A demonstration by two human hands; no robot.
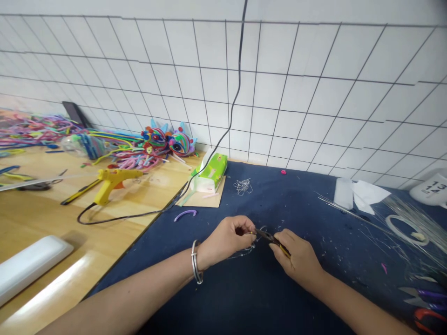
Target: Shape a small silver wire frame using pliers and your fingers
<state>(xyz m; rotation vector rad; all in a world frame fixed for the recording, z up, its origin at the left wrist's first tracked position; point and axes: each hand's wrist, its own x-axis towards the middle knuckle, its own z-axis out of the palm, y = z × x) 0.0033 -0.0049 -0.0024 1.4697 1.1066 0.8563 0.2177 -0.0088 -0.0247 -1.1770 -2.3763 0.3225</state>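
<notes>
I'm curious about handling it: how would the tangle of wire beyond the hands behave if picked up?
The tangle of wire looks thin and airy, so it is probably light. Its strands loop over one another, so lifting one may drag others along. Its open bends suggest it would be springy rather than floppy.

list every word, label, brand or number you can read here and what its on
"3" and "4": dark digits on the white container at the right edge; the marks beside them are unclear.
Green tissue pack: markings too small and blurred to read.
I can make out no other text.
</notes>
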